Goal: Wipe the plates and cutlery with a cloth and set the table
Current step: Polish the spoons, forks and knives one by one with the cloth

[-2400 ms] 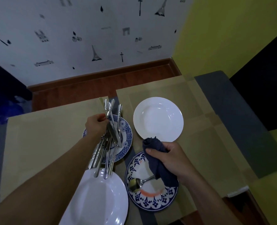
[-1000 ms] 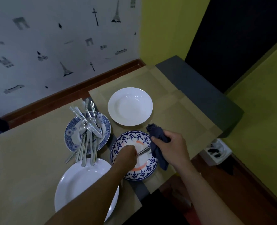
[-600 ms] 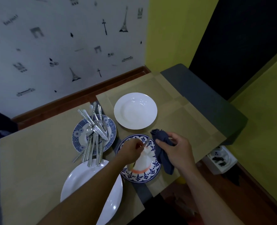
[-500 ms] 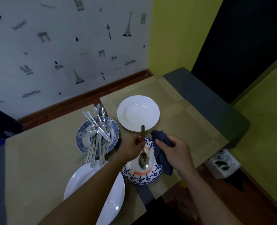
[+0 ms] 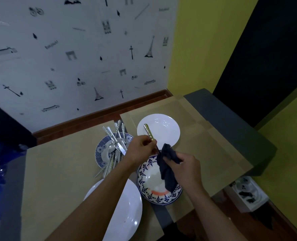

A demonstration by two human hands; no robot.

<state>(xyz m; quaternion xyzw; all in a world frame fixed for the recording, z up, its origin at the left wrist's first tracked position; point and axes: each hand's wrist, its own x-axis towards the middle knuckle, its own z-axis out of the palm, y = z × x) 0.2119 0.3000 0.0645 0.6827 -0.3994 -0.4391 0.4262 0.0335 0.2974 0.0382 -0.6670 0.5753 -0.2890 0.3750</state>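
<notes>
The left hand [image 5: 140, 149] pinches a spoon [image 5: 149, 134] by its handle, the handle tip slanting up over the far white plate [image 5: 163, 131]. The right hand [image 5: 186, 169] is closed around a dark cloth [image 5: 166, 168], wrapped over the spoon's lower end above the blue-patterned plate [image 5: 151, 186]. Left of it, the remaining cutlery [image 5: 115, 146] lies heaped on a second patterned plate [image 5: 100, 152]. A near white plate [image 5: 126, 213] sits at the tabletop [image 5: 57, 171] edge.

Bare table [image 5: 205, 153] right of the white plate [image 5: 163, 134]; cutlery heap [image 5: 115, 146] crowding the left.
</notes>
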